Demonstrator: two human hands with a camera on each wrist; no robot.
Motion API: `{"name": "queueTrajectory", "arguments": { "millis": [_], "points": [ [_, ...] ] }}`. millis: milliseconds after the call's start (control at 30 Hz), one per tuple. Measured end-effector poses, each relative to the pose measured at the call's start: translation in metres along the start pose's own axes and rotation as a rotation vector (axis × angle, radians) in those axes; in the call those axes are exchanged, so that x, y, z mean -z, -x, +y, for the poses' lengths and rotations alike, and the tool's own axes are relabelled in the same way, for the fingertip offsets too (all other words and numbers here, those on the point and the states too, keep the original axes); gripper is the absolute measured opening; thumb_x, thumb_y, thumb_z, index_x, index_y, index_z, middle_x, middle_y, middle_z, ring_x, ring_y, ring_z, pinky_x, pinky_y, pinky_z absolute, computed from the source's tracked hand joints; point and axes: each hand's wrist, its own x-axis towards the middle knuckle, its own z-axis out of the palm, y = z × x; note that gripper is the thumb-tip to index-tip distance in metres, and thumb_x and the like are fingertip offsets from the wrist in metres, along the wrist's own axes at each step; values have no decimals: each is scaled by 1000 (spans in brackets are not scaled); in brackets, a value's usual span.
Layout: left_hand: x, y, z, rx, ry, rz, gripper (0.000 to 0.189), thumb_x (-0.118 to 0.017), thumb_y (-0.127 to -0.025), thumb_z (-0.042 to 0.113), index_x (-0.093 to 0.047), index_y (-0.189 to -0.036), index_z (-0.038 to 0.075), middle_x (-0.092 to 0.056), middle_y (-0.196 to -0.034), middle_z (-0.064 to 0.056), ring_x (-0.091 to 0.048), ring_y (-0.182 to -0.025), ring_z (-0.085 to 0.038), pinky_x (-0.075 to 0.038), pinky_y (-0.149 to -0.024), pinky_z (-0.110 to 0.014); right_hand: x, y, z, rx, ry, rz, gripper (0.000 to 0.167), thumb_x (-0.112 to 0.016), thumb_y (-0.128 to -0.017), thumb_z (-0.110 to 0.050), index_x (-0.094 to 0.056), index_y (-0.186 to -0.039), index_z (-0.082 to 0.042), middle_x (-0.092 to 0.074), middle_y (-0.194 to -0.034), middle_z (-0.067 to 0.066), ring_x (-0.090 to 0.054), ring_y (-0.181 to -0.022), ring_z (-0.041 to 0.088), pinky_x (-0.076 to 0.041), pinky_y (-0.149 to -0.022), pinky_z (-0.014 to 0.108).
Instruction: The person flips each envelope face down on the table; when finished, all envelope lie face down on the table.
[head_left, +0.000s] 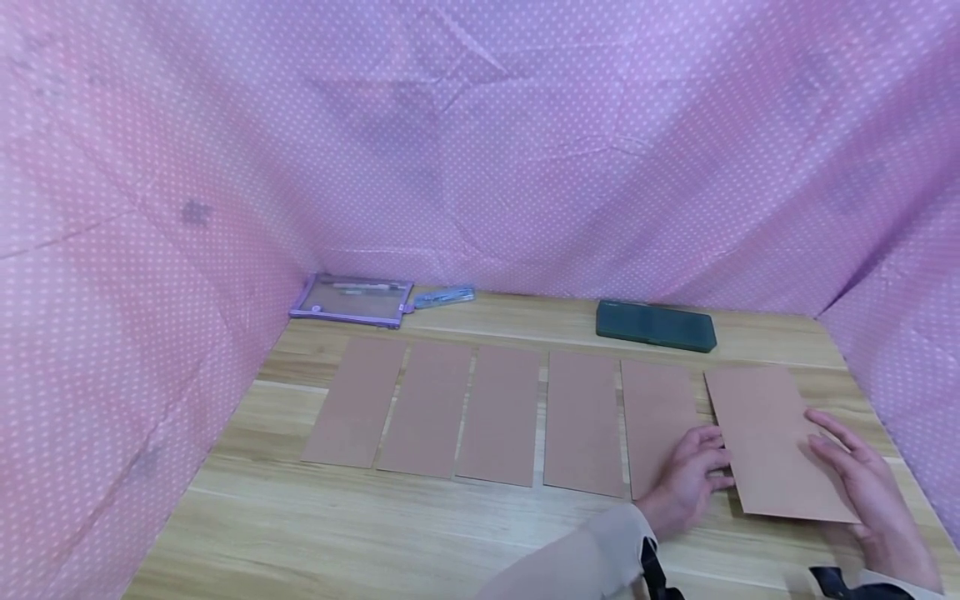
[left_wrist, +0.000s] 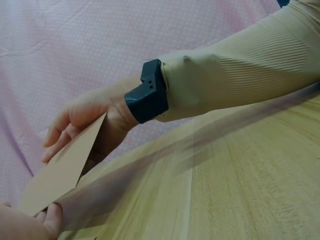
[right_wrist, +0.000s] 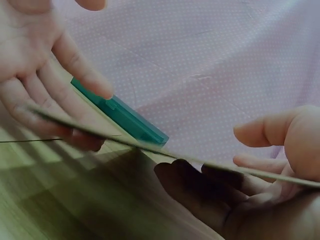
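Note:
A brown paper card is tilted above the right part of the table, held by my right hand at its right side. In the right wrist view, that card appears edge-on and slightly bowed, with right-hand fingers below it and the thumb above. My left hand is at the card's left edge, its fingers loosely extended beside and under it. Beneath my left hand lies the rightmost card of a row, its lower right part hidden. The left wrist view shows the held card slanting between both hands.
Several similar brown cards lie side by side with narrow gaps. Behind them are a purple-edged mesh pouch, a small blue packet and a dark green case. Pink dotted cloth encloses the wooden table.

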Motion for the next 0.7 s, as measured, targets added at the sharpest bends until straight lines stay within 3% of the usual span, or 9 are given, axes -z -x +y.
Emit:
{"name": "queueTrajectory", "arguments": {
  "millis": [200, 400, 533, 700],
  "points": [
    [2, 1, 5, 7, 2, -9, 44, -53, -89, -2, -55, -132, 8, -47, -144, -13, -54, -110, -22, -46, -75, -28, -3, -1, 4, 50, 50, -21, 52, -31, -105, 3, -59, -140, -24, -64, -129, -21, -72, -92, 4, -58, -70, 21],
    [1, 3, 8, -2, -18, 10, 44, -54, -88, -5, -58, -130, 10, -49, -145, -12, -52, -97, -17, -40, -70, -25, -6, -2, 5, 56, 21, -70, 54, -30, -105, 5, -59, -140, -23, -71, -121, -13, -73, -90, 7, -59, -69, 22],
    [2, 3, 10, -3, -46, 9, 48, -54, -87, -6, -58, -132, 12, -48, -147, -10, -52, -93, -15, -40, -70, -24, -6, -3, 6, 90, 17, -108, 56, -29, -103, 10, -58, -141, -19, -69, -127, -13, -72, -96, 6, -59, -74, 20],
    [2, 5, 12, -24, -78, -32, 52, -53, -87, -8, -56, -137, 7, -47, -147, -9, -49, -80, -9, -40, -69, -22, -8, -5, 4, 70, 164, -106, 54, -34, -103, 9, -56, -142, -21, -65, -132, -21, -71, -97, 1, -59, -70, 21]
  ]
}}
